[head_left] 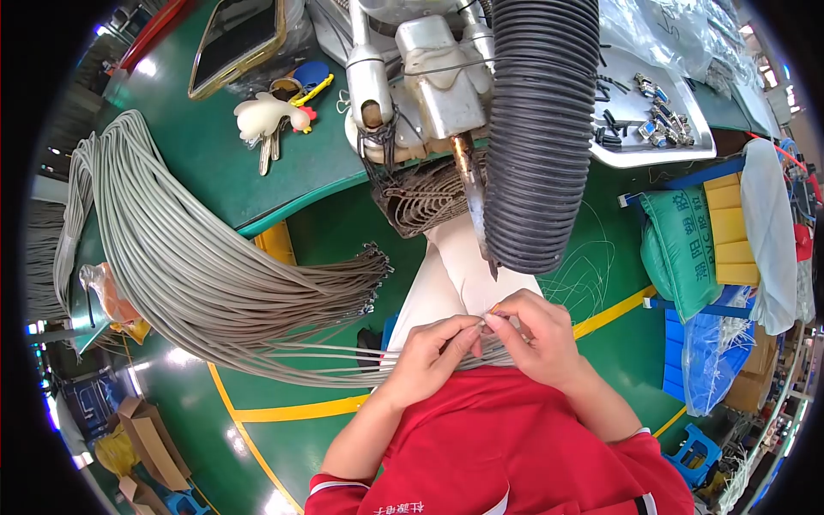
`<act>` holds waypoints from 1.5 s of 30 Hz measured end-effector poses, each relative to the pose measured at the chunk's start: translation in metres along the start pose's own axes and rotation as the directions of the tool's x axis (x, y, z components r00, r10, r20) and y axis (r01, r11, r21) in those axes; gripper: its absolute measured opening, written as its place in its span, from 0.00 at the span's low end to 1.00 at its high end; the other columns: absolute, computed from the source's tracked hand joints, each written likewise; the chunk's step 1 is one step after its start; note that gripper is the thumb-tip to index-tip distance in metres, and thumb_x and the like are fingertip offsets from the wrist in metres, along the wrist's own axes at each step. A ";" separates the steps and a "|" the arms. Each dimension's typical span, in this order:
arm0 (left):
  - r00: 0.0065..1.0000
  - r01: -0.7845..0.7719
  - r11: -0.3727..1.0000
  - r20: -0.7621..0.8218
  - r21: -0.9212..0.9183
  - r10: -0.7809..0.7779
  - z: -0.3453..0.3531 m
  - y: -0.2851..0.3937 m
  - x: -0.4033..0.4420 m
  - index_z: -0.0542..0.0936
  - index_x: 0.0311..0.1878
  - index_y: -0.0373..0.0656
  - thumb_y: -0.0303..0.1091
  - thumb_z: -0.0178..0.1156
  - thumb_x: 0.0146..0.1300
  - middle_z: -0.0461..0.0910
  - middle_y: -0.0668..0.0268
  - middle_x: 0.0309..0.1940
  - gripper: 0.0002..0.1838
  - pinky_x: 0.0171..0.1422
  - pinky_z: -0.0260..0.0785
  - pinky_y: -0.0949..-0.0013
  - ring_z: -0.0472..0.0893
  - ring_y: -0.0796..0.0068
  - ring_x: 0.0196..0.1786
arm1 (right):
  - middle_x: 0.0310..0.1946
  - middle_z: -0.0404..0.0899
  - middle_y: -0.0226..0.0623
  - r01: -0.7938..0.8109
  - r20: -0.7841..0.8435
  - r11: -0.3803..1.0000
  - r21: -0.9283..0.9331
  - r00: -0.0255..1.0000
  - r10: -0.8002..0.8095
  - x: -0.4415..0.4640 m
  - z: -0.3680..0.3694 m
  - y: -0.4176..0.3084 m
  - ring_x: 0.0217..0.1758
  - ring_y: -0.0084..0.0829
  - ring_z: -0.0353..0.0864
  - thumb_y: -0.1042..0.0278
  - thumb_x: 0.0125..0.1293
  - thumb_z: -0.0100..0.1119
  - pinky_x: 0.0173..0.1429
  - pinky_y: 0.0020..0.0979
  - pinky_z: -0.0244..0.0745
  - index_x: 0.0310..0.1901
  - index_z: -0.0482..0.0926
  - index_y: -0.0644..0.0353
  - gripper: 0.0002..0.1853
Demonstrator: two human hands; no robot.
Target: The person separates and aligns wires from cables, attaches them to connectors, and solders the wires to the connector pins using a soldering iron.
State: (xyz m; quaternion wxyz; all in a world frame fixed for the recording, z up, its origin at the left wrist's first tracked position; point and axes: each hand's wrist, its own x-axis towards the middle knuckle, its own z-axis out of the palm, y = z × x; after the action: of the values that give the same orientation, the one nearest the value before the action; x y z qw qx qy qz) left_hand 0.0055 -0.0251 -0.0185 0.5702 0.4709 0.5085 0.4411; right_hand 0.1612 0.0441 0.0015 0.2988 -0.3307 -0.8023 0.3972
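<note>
Over my lap, my left hand (431, 359) and my right hand (542, 340) meet with fingertips pinched together. Between them is the end of a grey cable, where small coloured wires (493, 311) show; the fingers hide most of it. Several grey cables (330, 361) run from the left and pass under my left hand. They belong to a large bundle (172, 227) draped over the table edge, its dark stripped ends (373, 270) lying left of my knees. Above my hands, a soldering iron (471, 193) points downward, its tip apart from my fingers.
A thick black corrugated hose (541, 129) hangs beside the iron. A metal tray (635, 154) holds connectors and short black pieces. On the green table (193, 159) lie a phone (238, 43) and keys with a chicken charm (268, 116). A dusty fan grille (433, 196) sits at the edge.
</note>
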 end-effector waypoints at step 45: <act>0.911 -0.126 0.853 -0.400 -0.506 -0.103 0.034 -0.021 0.001 0.75 0.43 0.34 0.24 0.54 0.60 0.75 0.69 0.27 0.08 0.31 0.65 0.82 0.72 0.85 0.28 | 0.23 0.70 0.27 -0.368 0.015 0.503 0.782 0.818 0.575 -0.004 0.038 -0.008 0.18 0.10 0.63 0.81 0.58 0.51 0.24 0.17 0.68 0.33 0.72 0.67 0.02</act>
State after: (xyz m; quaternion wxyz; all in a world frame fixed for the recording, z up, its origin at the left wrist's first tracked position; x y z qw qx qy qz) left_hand 0.0403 -0.0309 -0.0380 0.5527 0.1977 0.4757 0.6551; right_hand 0.1329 0.0206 -0.0120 0.3845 -0.4295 -0.3949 0.7154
